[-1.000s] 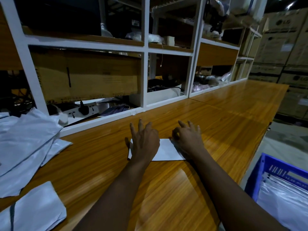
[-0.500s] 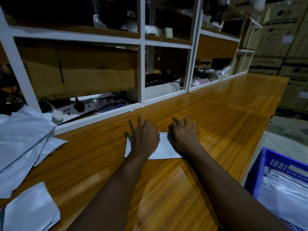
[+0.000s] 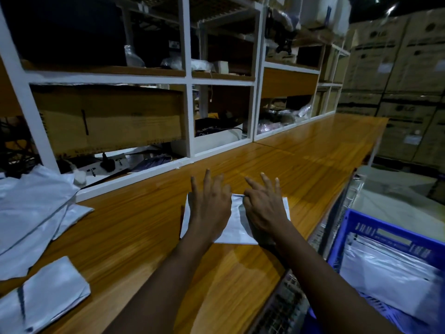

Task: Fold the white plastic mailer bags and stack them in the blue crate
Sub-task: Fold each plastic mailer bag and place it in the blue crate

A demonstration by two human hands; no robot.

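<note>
A folded white mailer bag (image 3: 234,222) lies flat on the wooden counter (image 3: 149,227) in front of me. My left hand (image 3: 210,208) presses flat on its left half, fingers straight and spread. My right hand (image 3: 263,209) rests on its right half with fingers stretched forward. The blue crate (image 3: 368,227) stands at the lower right beside the counter, with several white mailers (image 3: 390,280) stacked inside. A loose pile of unfolded mailers (image 3: 31,213) lies at the far left, and one more mailer (image 3: 45,300) sits at the lower left.
White shelving (image 3: 189,92) with cardboard boxes, cables and a power strip (image 3: 103,165) runs along the back of the counter. The counter stretches away to the right. Stacked cartons (image 3: 409,80) fill the far right. A wire rack (image 3: 289,302) shows below the counter edge.
Both hands have stayed on the folded mailer; the right hand's fingers have straightened and slid right across it. The view has shifted slightly.
</note>
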